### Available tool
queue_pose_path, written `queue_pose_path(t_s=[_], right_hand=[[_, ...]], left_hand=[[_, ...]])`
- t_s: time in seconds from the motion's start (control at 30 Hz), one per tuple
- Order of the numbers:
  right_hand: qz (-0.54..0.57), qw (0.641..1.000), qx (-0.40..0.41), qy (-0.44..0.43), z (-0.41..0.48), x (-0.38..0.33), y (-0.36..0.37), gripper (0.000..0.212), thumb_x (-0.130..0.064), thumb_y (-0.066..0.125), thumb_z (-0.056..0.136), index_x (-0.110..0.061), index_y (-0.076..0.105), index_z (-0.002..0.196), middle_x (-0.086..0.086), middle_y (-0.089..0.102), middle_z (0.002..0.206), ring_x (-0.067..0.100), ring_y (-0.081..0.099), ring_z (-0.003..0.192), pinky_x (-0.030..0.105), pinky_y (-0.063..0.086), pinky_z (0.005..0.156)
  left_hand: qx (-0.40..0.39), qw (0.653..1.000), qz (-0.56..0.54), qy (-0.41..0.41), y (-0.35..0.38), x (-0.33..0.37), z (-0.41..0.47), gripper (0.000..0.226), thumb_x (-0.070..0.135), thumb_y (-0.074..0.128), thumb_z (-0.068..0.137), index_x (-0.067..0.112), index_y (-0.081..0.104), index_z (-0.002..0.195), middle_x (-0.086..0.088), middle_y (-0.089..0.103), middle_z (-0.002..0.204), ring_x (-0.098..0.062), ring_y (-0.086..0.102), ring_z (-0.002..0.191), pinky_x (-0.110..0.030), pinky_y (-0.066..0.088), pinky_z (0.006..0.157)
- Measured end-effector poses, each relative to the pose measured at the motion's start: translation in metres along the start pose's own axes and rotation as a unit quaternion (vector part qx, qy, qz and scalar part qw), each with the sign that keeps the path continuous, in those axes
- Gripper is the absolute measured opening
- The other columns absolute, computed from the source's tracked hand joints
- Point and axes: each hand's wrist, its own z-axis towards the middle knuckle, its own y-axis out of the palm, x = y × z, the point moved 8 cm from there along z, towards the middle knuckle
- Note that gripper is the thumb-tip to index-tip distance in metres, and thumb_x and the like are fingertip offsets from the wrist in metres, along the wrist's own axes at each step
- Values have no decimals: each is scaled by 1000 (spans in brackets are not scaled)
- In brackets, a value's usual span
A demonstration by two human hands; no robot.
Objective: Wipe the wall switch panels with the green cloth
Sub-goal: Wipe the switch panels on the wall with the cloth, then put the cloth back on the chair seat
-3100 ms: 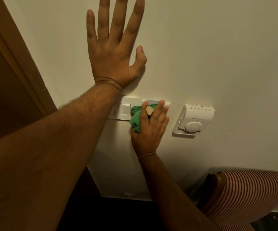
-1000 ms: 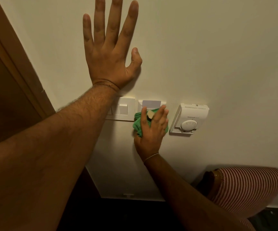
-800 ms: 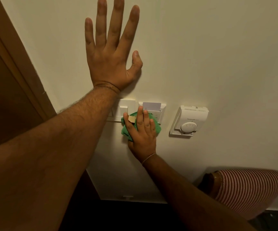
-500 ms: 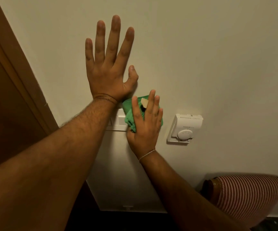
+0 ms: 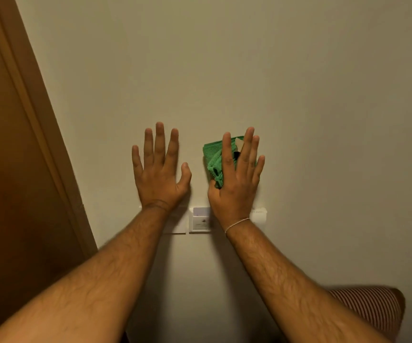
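My right hand point(image 5: 237, 179) presses the folded green cloth point(image 5: 212, 154) flat against the bare wall, above the switch panels. My left hand point(image 5: 159, 174) lies flat on the wall beside it, fingers spread, holding nothing. Below my wrists sit the white switch panels: the card-slot panel point(image 5: 200, 220) shows between my forearms, and the left switch panel point(image 5: 179, 224) is mostly hidden by my left wrist. A sliver of the white thermostat point(image 5: 259, 215) shows right of my right wrist.
A brown wooden door frame point(image 5: 39, 120) runs down the left side. A chair back with red and white stripes point(image 5: 370, 310) stands at the lower right, close to the wall. The wall point(image 5: 299, 95) is plain cream.
My right hand has slid the cloth up off the panels onto the wall above. The view has tilted upward, so the panels and both hands sit lower in the frame.
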Motion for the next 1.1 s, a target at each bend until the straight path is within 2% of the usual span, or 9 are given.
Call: queue_pose_path(t_s=[0.2, 0.33, 0.5, 0.73, 0.83, 0.93, 1.1], right_hand=[[-17, 1000, 9, 13, 17, 7, -26, 109, -16, 78, 85, -26, 11, 170, 14, 2, 178, 22, -21, 164, 48, -10, 132], [-24, 999, 17, 28, 15, 25, -46, 100, -17, 70, 90, -26, 11, 171, 18, 6, 178, 28, -8, 165, 53, -2, 132], [-60, 997, 6, 43, -9, 69, -77, 91, -24, 50, 90, -26, 11, 172, 17, 5, 179, 26, -9, 166, 53, -1, 133], [-137, 985, -51, 90, -88, 166, -133, 87, -41, 43, 95, -31, 6, 172, 16, 3, 180, 29, -7, 167, 56, 1, 133], [-167, 976, -79, 117, -133, 211, -163, 91, -37, 48, 93, -32, 4, 173, 13, -2, 180, 32, -3, 168, 59, 3, 132], [-196, 964, -106, 146, -182, 252, -193, 104, -25, 64, 89, -32, 2, 173, 12, -4, 181, 33, -2, 168, 58, 2, 133], [-246, 932, -165, 210, -264, 312, -231, 110, -22, 73, 87, -30, 5, 174, 12, -4, 181, 32, -2, 168, 52, -7, 133]], left_hand=[[13, 1000, 6, 5, -26, 16, 5, 88, 50, 34, 103, 31, -10, 177, -1, -18, 184, -24, -14, 171, -49, -15, 136], [13, 1000, -9, 15, -36, 46, -2, 90, 49, 37, 103, 30, -10, 177, -1, -17, 184, -25, -12, 171, -50, -13, 137], [-19, 998, -47, 33, -23, 115, -40, 95, 50, 42, 101, 29, -11, 177, -2, -17, 184, -24, -14, 171, -50, -11, 137], [-95, 987, -122, 49, 8, 229, -131, 89, 52, 37, 103, 25, 0, 179, -6, -1, 187, -28, 0, 173, -51, -10, 138], [-141, 976, -151, 62, 20, 274, -181, 88, 51, 38, 103, 25, 3, 179, -6, 2, 187, -27, 3, 173, -54, -5, 138], [-187, 963, -176, 82, 26, 315, -235, 87, 51, 38, 103, 26, 4, 179, -6, 5, 186, -26, 4, 173, -54, -1, 138], [-255, 938, -210, 106, 36, 373, -314, 85, 52, 37, 104, 27, 6, 179, -5, 6, 186, -27, 9, 172, -51, -4, 139]])
